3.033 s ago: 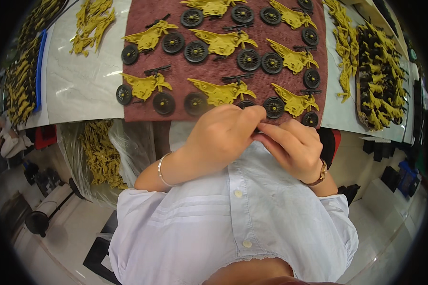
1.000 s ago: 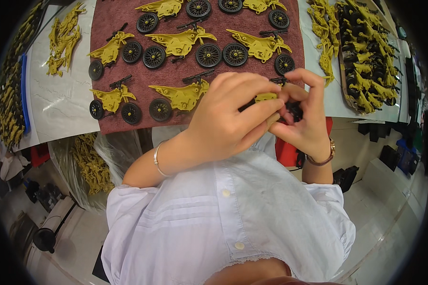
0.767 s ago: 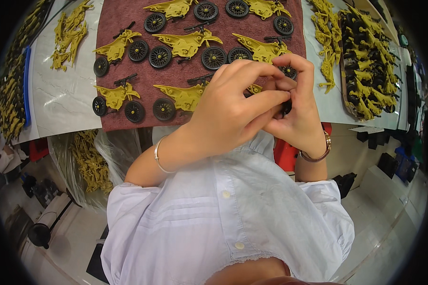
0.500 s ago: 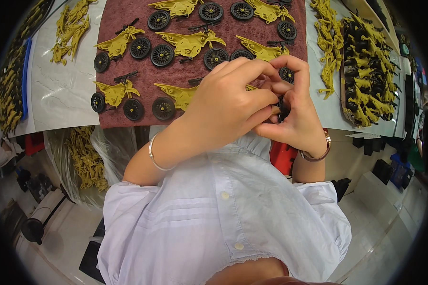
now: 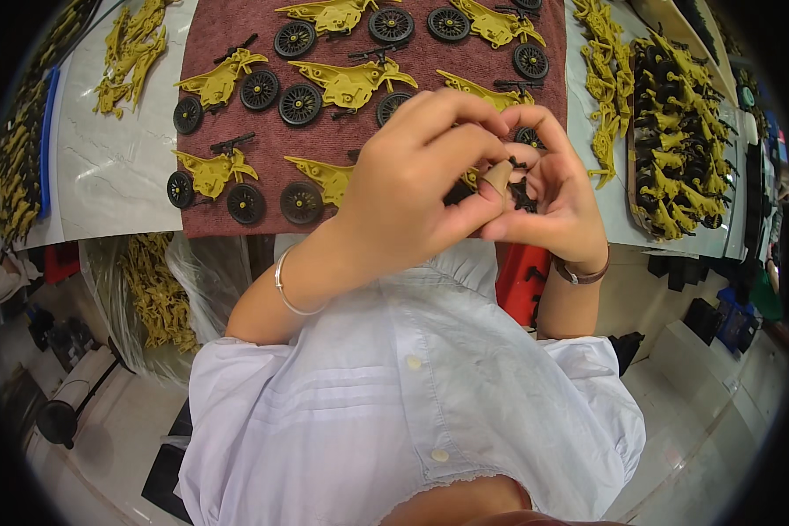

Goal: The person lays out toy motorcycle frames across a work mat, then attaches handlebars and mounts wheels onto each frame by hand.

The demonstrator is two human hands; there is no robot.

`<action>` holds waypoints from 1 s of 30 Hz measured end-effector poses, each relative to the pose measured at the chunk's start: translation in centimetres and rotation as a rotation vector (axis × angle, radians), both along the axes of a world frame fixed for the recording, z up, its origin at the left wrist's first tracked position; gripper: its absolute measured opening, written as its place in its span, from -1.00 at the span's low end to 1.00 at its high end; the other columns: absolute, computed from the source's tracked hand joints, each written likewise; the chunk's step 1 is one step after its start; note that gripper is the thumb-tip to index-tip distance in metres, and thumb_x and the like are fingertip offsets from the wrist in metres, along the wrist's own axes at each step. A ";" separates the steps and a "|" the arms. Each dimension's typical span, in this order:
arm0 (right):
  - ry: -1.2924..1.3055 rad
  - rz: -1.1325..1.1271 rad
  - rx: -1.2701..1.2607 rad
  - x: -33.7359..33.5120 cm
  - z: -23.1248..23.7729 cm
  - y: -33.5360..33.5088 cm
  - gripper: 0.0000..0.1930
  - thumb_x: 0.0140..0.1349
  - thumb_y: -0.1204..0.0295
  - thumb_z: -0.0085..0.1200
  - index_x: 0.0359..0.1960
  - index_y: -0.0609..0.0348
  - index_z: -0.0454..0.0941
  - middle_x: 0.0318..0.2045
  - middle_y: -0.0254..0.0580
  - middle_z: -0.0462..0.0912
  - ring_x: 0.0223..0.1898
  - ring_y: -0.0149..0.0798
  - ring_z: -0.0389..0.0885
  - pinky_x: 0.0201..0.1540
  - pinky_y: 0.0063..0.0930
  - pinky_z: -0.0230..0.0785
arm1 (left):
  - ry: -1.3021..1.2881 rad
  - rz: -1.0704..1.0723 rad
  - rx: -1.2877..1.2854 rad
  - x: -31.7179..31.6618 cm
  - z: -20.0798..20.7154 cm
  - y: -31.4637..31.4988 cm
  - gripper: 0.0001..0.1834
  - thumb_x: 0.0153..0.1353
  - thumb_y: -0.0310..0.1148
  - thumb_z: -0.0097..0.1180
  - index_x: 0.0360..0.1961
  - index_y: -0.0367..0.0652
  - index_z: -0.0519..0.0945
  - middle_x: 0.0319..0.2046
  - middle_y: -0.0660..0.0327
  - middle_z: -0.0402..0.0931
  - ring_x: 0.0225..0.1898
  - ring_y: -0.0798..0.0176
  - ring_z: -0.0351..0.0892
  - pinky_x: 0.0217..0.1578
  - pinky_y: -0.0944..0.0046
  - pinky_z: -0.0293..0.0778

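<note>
Over the front right of the maroon cloth (image 5: 276, 123), my two hands meet at the fingertips. My right hand (image 5: 559, 206) is curled round small black plastic parts (image 5: 522, 195), whose exact kind is hidden by the fingers. My left hand (image 5: 416, 175) is closed, thumb and fingers pinched against the same spot; what they grip is mostly covered. A tan patch (image 5: 498, 175) shows at the left thumb tip. Around them lie yellow toy motorbike bodies (image 5: 342, 83) with black handlebars, each beside loose black spoked wheels (image 5: 301, 104). My hands partly cover the nearest right-hand sets.
Piles of yellow toy parts lie on the table at the left (image 5: 131, 57) and right (image 5: 605, 79). A tray (image 5: 633, 167) packed with yellow and black pieces stands far right. Below the table edge are a plastic bag (image 5: 206, 289) of yellow parts and a red container (image 5: 519, 285).
My hands have parted slightly and the left fingers have turned, so the black parts and the tan patch now show between them. The laid-out toy sets stay put.
</note>
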State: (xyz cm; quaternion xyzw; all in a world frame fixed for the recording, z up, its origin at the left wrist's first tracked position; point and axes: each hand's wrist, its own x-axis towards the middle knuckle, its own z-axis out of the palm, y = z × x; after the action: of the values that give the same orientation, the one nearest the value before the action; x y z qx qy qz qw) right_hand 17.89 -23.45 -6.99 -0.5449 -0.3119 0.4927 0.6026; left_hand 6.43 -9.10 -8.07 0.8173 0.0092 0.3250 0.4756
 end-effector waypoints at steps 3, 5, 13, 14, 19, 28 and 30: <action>0.158 -0.119 0.089 -0.2 -0.3 -0.1 -0.53 0.13 0.65 0.21 0.08 0.33 0.34 -0.23 -0.24 0.61 -0.43 -0.62 0.45 -0.45 -0.79 0.25 | -0.013 0.024 -0.285 0.2 -0.3 -0.2 -0.85 -0.07 -0.55 0.28 -0.40 -0.25 0.62 -0.29 0.17 0.53 -0.34 0.29 0.56 -0.36 0.36 0.49; 0.189 -0.130 0.104 0.3 -0.7 -0.4 -0.62 0.15 0.63 0.19 0.01 0.34 0.41 -0.26 -0.25 0.62 -0.40 -0.62 0.47 -0.44 -0.81 0.26 | -0.040 0.021 -0.697 0.2 -0.6 -0.8 -0.88 0.00 -0.54 0.28 -0.37 -0.28 0.66 -0.27 0.17 0.54 -0.34 0.42 0.54 -0.37 0.46 0.47; -0.848 -0.377 -0.037 1.2 -0.4 0.4 -0.90 0.09 0.55 0.26 -0.36 0.31 0.64 -0.52 -0.35 0.57 -0.54 -0.51 0.43 -0.48 -0.62 0.26 | 0.166 0.044 0.012 -0.2 -0.4 1.0 -0.74 0.07 -0.53 0.23 -0.17 -0.25 0.61 0.01 0.11 0.49 -0.07 0.18 0.55 -0.07 0.26 0.41; -0.961 -0.346 -0.053 2.0 -0.5 0.5 -0.90 0.04 0.55 0.28 -0.39 0.26 0.65 -0.57 -0.31 0.52 -0.56 -0.49 0.41 -0.49 -0.62 0.24 | 0.225 0.095 0.314 -0.1 -0.5 1.3 -0.70 0.06 -0.48 0.22 -0.12 -0.19 0.61 0.05 0.13 0.48 -0.02 0.10 0.53 0.00 0.19 0.38; -1.110 -0.076 -0.174 3.8 -0.3 0.2 -0.91 0.07 0.55 0.23 -0.37 0.25 0.63 -0.52 -0.17 0.57 -0.55 -0.23 0.52 -0.47 -0.45 0.35 | 0.370 0.086 0.634 -0.2 -1.2 0.9 -0.53 0.15 -0.07 0.17 0.05 -0.04 0.55 0.18 0.15 0.43 0.26 0.02 0.33 0.24 -0.15 0.07; -1.601 0.105 -0.173 3.2 -0.3 1.1 -0.97 0.03 0.53 0.09 -0.47 0.20 0.51 -0.49 -0.21 0.50 -0.43 -0.12 0.59 -0.47 -0.31 0.43 | 0.418 0.074 0.633 0.0 -1.8 0.9 -0.55 0.15 -0.06 0.16 0.01 -0.05 0.56 0.16 0.14 0.45 0.25 0.02 0.35 0.26 -0.14 0.06; -1.673 0.143 -0.187 2.7 -0.2 1.2 -0.96 -0.01 0.53 0.08 -0.49 0.19 0.49 -0.49 -0.23 0.49 -0.43 -0.15 0.59 -0.47 -0.33 0.44 | 0.417 0.077 0.636 0.1 -1.7 0.8 -0.54 0.15 -0.06 0.17 0.01 -0.05 0.56 0.16 0.14 0.45 0.25 0.03 0.34 0.25 -0.14 0.05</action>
State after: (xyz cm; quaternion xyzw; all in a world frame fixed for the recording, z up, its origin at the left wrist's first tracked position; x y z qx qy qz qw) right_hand 20.57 -22.25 -7.17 -0.7568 -0.6469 -0.0125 0.0928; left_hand 6.52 -8.29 -9.78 0.9718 0.0351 0.1557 0.1735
